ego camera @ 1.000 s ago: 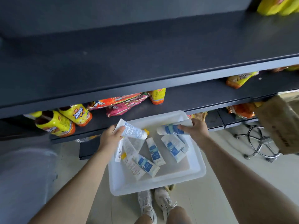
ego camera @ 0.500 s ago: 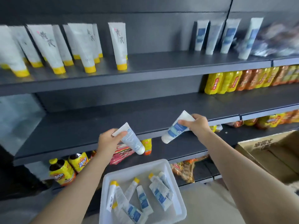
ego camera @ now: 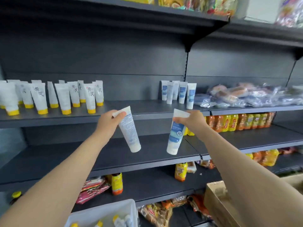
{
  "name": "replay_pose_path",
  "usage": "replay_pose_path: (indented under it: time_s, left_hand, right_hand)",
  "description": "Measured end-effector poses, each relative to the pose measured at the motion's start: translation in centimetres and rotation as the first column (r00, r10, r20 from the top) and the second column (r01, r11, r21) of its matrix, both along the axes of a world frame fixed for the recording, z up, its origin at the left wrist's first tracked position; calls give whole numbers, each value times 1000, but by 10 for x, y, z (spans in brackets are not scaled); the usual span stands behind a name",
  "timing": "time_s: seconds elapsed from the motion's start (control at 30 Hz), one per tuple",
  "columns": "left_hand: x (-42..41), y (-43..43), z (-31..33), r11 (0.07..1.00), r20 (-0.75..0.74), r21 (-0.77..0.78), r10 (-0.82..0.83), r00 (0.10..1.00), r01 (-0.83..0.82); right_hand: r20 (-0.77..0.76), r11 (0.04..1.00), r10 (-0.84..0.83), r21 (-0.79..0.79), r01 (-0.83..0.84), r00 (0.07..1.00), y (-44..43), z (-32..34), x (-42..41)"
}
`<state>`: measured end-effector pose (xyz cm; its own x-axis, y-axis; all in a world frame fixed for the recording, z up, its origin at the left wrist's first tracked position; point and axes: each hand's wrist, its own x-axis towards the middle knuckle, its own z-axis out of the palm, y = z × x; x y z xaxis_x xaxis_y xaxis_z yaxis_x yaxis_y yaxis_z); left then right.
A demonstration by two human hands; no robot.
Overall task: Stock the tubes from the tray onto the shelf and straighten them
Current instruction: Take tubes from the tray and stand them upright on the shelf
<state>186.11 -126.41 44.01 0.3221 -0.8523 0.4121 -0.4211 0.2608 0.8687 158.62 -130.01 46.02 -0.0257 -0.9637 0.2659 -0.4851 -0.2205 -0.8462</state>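
My left hand pinches the flat end of a white tube that hangs cap down, tilted right. My right hand pinches the crimped end of a white-and-blue tube, also cap down. Both hang in front of the dark shelf. On that shelf several white-and-blue tubes stand upright at the right, and several white tubes with yellow caps stand at the left. The white tray sits at the bottom edge with a few tubes showing in it.
Bagged snacks lie on the same shelf to the right. Yellow and orange bottles line the shelf below. A bare dark shelf runs under my hands. A cardboard box stands at the lower right.
Both hands lifted a tube each out of the tray and raised them to the upper shelf's height. The view tilted up, so the tray dropped to the bottom edge.
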Motion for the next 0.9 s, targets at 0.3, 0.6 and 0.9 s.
replay_pose_path:
  time_s: [0.3,0.6,0.9]
  left_hand:
    - [-67,-41,79,998,179,-36,-39,983,46]
    - [-90,-156,95,996,241,-67,-49,969,67]
    - [-64,-286,108,995,178,-93,-24,984,41]
  right_hand:
    - [-154,979,-100,-190,69,983,-30,73,-50]
    - [-254,972,-112,-231,52,961,-132,89,-62]
    - [-503,983,11,-153,-101,864,-273,104,-35]
